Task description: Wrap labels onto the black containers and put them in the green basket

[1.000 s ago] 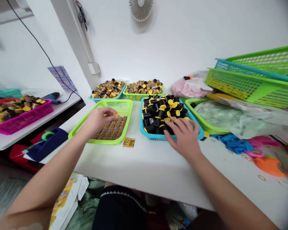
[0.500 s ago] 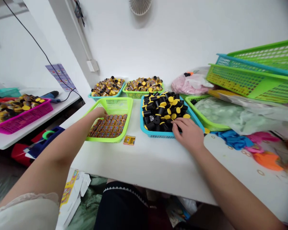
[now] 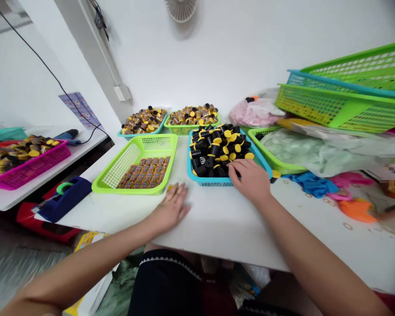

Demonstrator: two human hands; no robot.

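Right hand [image 3: 249, 180] on black yellow-capped tubes [image 3: 217, 149]; packet labels [image 3: 143, 173] too small to read

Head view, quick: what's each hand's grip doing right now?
Left hand: open, palm down on the white table, holding nothing.
Right hand: curled over the black yellow-capped canisters in the turquoise basket; cannot tell if it holds one.

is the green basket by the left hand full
Partly full: the lime-green basket holds rows of small printed packs along its near side, with bare mesh showing beyond.
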